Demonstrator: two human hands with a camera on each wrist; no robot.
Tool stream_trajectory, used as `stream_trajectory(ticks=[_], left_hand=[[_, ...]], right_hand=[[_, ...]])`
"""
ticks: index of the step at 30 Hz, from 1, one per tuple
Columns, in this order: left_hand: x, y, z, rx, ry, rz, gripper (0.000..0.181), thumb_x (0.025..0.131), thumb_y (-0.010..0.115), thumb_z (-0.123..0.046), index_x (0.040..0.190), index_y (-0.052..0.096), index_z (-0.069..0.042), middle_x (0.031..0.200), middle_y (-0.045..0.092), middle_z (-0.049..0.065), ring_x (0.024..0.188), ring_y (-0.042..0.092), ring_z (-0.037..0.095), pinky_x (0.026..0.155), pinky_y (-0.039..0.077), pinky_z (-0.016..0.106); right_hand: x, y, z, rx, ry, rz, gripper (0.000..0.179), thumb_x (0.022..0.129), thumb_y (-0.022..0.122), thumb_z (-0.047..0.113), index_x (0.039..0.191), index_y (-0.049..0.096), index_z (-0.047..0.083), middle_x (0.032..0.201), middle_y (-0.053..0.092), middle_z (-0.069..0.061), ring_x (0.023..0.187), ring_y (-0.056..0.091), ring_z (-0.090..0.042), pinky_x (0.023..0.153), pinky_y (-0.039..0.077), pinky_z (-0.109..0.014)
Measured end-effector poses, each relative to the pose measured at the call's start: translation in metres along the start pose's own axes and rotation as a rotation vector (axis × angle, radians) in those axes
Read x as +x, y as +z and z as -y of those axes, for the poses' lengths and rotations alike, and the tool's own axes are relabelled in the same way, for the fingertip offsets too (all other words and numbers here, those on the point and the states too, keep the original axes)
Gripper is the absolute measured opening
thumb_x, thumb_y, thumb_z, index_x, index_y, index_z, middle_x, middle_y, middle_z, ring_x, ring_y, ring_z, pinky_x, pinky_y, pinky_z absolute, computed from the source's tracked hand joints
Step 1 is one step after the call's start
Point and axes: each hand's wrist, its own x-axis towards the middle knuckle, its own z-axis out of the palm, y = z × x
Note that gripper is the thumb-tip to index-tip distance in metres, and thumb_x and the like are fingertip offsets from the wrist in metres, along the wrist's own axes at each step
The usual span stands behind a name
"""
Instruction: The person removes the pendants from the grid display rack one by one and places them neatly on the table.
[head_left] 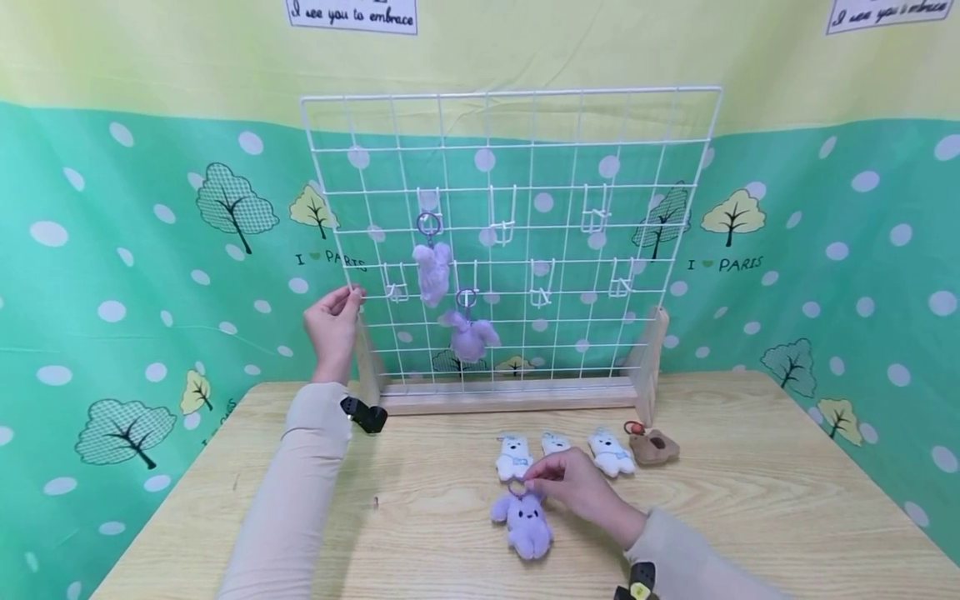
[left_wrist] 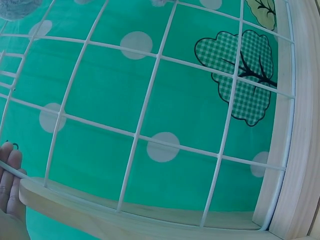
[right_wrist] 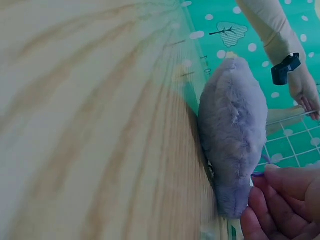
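My left hand (head_left: 333,325) grips the left edge of a white wire grid (head_left: 510,265), its fingers (left_wrist: 14,175) reaching behind the edge wire. Low over the table, my right hand (head_left: 581,492) pinches the purple ring of a lilac plush keychain (head_left: 528,527). In the right wrist view that plush (right_wrist: 232,132) fills the middle, beside the wood. Two more lilac plush keychains, one higher (head_left: 432,273) and one lower (head_left: 471,337), hang by their rings from hooks on the grid's left half.
White plush bears (head_left: 514,457) and a brown plush keychain (head_left: 655,448) lie in a row before the grid's wooden stand (head_left: 510,398). Bare white hooks (head_left: 596,218) hang on the grid. A patterned green cloth (head_left: 847,317) covers the wall behind the table (head_left: 420,533).
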Motion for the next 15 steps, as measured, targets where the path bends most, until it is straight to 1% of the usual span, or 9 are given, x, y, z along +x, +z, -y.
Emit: stream_trajectory(ticks=[5,9,10,12,15], left_hand=[[-0.001,0.0,0.001,0.016,0.008,0.001,0.028,0.086,0.07,-0.021,0.109,0.069,-0.006,0.104,0.071,0.005,0.087,0.066,0.006,0.084,0.053,0.018],[0.001,-0.001,0.004,0.006,0.003,0.007,0.029,0.085,0.071,-0.021,0.11,0.068,-0.005,0.103,0.072,0.004,0.087,0.066,0.006,0.084,0.053,0.017],[0.001,0.0,0.004,0.003,0.004,0.008,0.029,0.085,0.071,-0.021,0.11,0.068,-0.005,0.103,0.072,0.004,0.087,0.066,0.006,0.084,0.053,0.017],[0.002,0.0,0.005,-0.003,0.008,0.009,0.029,0.085,0.071,-0.021,0.11,0.068,-0.005,0.103,0.071,0.005,0.087,0.066,0.007,0.084,0.053,0.018],[0.002,0.0,0.005,-0.003,0.013,0.01,0.03,0.086,0.07,-0.02,0.11,0.068,-0.004,0.103,0.071,0.005,0.087,0.066,0.007,0.084,0.053,0.018]], right_hand=[[0.001,-0.002,0.003,0.034,0.018,-0.001,0.011,0.082,0.071,0.008,0.091,0.072,0.004,0.083,0.07,-0.005,0.073,0.058,-0.009,0.063,0.051,-0.018],[0.005,-0.005,0.012,0.065,0.032,-0.013,0.013,0.082,0.071,0.009,0.094,0.071,0.003,0.088,0.07,-0.006,0.075,0.059,-0.01,0.063,0.051,-0.018],[0.007,-0.006,0.016,0.067,0.038,-0.019,0.014,0.082,0.071,0.009,0.095,0.071,0.003,0.088,0.07,-0.007,0.074,0.059,-0.011,0.06,0.051,-0.018],[0.012,-0.009,0.023,0.058,0.044,-0.042,0.016,0.083,0.071,0.012,0.096,0.071,0.004,0.089,0.071,-0.006,0.074,0.059,-0.013,0.06,0.052,-0.021],[0.023,-0.012,0.033,0.067,0.052,-0.092,0.019,0.083,0.071,0.015,0.099,0.07,0.004,0.09,0.071,-0.007,0.075,0.061,-0.016,0.064,0.055,-0.026]])
